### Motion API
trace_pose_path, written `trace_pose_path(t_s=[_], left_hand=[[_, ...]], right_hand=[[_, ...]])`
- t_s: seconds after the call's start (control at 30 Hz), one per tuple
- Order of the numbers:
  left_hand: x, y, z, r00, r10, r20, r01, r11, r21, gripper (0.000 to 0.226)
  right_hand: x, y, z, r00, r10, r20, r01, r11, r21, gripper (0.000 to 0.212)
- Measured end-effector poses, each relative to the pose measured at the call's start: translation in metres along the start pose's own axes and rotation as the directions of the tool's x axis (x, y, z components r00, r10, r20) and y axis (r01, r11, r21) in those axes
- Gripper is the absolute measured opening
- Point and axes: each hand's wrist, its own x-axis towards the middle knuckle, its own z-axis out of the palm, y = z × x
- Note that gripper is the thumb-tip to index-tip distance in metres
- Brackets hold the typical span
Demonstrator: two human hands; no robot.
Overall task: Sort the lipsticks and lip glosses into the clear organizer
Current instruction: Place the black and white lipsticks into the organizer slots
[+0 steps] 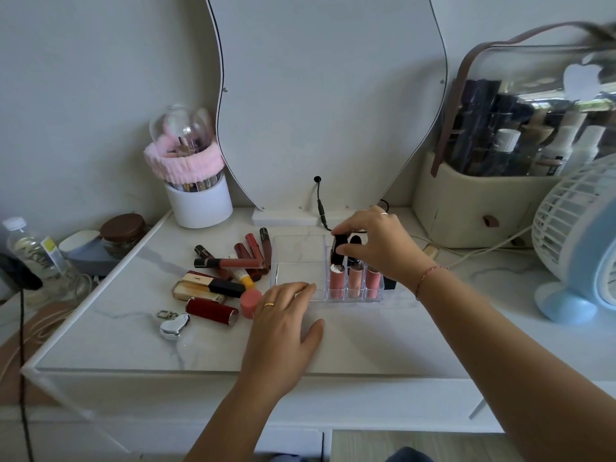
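Note:
The clear organizer (298, 251) sits mid-table. Its front row holds three pink lip glosses (355, 280) standing upright. My right hand (376, 245) is over the back row, fingers closed on a black lipstick (337, 250) standing in a slot there; another black tube (355, 241) stands beside it. My left hand (283, 321) rests flat on the table, fingertips touching the organizer's front left edge, holding nothing. To the left lies a loose pile: several dark red lip glosses (246, 256), a gold and black lipstick (216, 283), a dark red lipstick (211, 311) and a pink round cap (250, 303).
A silver heart keychain (174, 325) lies at the front left. A white brush holder with a pink band (196, 195) stands at the back left, a mirror (326, 95) behind. A cream cosmetics case (493, 181) and a blue fan (580, 241) are on the right.

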Motion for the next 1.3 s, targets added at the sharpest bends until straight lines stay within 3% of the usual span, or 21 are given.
trace_pose_path(t_s=[0.27,0.37,0.47,0.57,0.67,0.73,0.83,1.03,1.2,1.3], left_hand=[[0.0,0.001,0.0,1.0,-0.004,-0.002,0.004,1.0,-0.009,0.049],[0.0,0.0,0.0,1.0,-0.004,-0.001,0.004,1.0,-0.008,0.049],[0.0,0.001,0.0,1.0,-0.005,-0.003,0.005,1.0,-0.011,0.048],[-0.001,0.001,0.0,1.0,-0.01,0.001,0.01,1.0,-0.01,0.048],[-0.001,0.001,0.0,1.0,-0.015,0.0,0.015,1.0,-0.008,0.049],[-0.001,0.001,0.0,1.0,-0.017,0.0,0.017,1.0,-0.007,0.049],[-0.001,0.002,-0.001,1.0,-0.023,0.006,0.023,1.0,-0.001,0.049],[0.0,0.003,-0.002,0.999,-0.04,0.02,0.041,0.999,-0.005,0.049],[0.0,0.003,-0.001,0.999,-0.035,0.011,0.035,0.999,-0.007,0.049],[0.0,0.003,-0.001,1.0,-0.026,0.007,0.026,1.0,-0.006,0.049]], right_hand=[[0.0,-0.001,0.01,0.999,-0.025,0.031,0.026,0.999,-0.032,0.026],[-0.003,0.001,0.003,0.999,-0.022,0.04,0.02,0.999,0.035,0.032],[-0.01,0.019,-0.02,0.993,0.075,-0.095,-0.056,0.98,0.193,0.03],[-0.023,0.057,-0.039,0.94,0.265,-0.217,-0.22,0.953,0.208,0.029],[-0.036,0.087,-0.042,0.928,0.372,-0.029,-0.367,0.924,0.104,0.041],[-0.041,0.092,-0.037,0.942,0.303,0.145,-0.311,0.95,0.031,0.056],[-0.041,0.088,-0.029,0.939,0.186,0.29,-0.201,0.979,0.023,0.071],[-0.022,0.083,-0.019,0.906,0.13,0.402,-0.128,0.991,-0.032,0.091],[-0.015,0.075,-0.019,0.893,0.085,0.443,-0.062,0.996,-0.068,0.068],[-0.022,0.072,-0.022,0.894,0.088,0.44,-0.044,0.993,-0.109,0.073]])
